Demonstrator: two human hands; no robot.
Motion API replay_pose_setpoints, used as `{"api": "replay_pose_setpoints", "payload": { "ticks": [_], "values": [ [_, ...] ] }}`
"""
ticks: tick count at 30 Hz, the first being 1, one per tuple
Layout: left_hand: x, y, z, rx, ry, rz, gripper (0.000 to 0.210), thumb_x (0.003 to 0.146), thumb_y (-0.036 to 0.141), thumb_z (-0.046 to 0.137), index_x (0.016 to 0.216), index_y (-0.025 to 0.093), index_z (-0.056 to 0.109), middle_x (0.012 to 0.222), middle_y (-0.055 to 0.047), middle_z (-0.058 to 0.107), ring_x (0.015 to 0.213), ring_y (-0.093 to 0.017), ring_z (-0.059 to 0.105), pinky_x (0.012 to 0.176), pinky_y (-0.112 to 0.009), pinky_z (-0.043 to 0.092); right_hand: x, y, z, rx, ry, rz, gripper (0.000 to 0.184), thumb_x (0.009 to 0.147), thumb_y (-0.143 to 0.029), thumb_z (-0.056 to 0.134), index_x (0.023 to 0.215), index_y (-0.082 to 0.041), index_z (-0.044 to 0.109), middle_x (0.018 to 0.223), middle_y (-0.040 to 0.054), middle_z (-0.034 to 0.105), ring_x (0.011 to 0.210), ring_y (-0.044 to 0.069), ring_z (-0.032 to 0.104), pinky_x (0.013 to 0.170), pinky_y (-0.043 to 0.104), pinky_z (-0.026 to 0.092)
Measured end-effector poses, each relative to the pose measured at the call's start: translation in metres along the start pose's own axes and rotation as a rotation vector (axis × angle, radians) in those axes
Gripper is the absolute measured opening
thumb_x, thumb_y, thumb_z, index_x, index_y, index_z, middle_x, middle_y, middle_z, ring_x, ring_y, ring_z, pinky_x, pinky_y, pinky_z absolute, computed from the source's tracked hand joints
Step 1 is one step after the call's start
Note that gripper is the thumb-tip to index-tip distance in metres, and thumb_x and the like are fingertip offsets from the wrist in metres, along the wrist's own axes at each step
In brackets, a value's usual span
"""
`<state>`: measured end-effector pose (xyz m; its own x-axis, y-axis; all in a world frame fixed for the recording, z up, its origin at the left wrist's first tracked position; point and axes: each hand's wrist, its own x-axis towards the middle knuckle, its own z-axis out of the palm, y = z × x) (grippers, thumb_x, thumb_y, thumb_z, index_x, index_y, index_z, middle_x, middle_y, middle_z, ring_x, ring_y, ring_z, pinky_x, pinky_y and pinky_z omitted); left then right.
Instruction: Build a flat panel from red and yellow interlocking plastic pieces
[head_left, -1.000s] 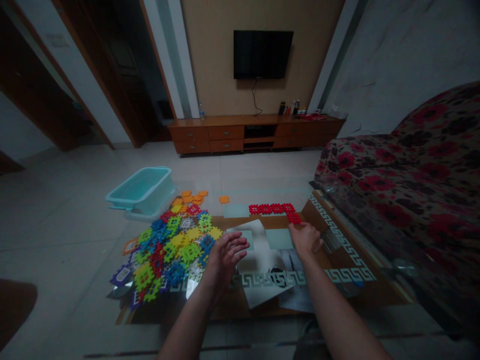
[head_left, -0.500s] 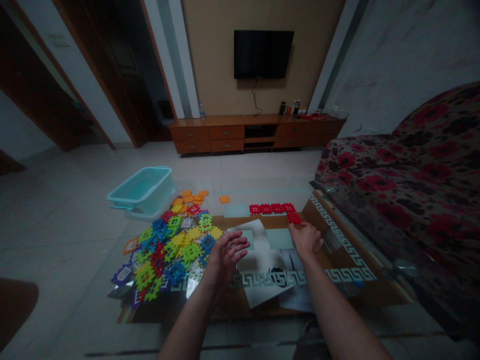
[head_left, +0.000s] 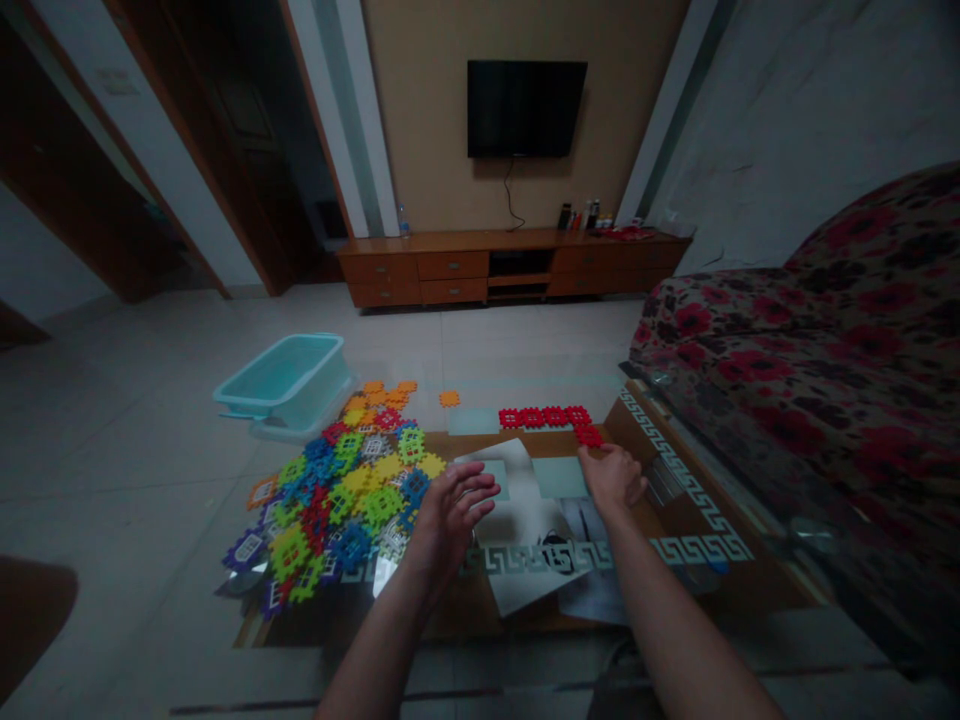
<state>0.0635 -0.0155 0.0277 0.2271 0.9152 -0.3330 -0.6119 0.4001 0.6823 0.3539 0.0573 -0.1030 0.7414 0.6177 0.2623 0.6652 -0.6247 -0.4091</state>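
Observation:
My right hand (head_left: 616, 476) has its fingers closed at the near edge of a red plastic interlocking tile (head_left: 589, 436). That tile sits below the right end of a row of several joined red tiles (head_left: 543, 417), forming a corner with it. My left hand (head_left: 457, 500) hovers with fingers apart over the glass table, holding nothing. Just left of it lies a heap of notched building tiles (head_left: 341, 500) in green, blue, yellow, red, purple and white, some with window lattices. A single orange tile (head_left: 449, 398) rests apart, beyond the heap.
A light teal plastic tub (head_left: 315, 385) stands past the heap at the left. Papers (head_left: 517, 590) show beneath the glass table (head_left: 720, 530). The flowered sofa (head_left: 817, 330) borders the right side. Farther back is a wooden TV cabinet (head_left: 450, 268) under a wall-mounted television (head_left: 527, 110).

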Motion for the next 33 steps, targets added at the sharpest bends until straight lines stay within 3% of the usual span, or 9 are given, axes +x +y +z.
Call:
{"api": "replay_pose_setpoints", "payload": {
  "ticks": [33],
  "values": [
    [-0.0027, 0.0034, 0.0033, 0.011, -0.007, -0.002, 0.043, 0.077, 0.049, 0.069, 0.1, 0.013, 0.069, 0.099, -0.012, 0.07, 0.099, -0.025, 0.067, 0.089, -0.035, 0.05, -0.0034, -0.0032, -0.008, 0.006, -0.013, -0.009, 0.042, 0.078, -0.048, 0.059, 0.102, -0.016, 0.072, 0.1, 0.0171, 0.07, 0.1, 0.033, 0.06, 0.085, 0.044, 0.042]
  ]
}}
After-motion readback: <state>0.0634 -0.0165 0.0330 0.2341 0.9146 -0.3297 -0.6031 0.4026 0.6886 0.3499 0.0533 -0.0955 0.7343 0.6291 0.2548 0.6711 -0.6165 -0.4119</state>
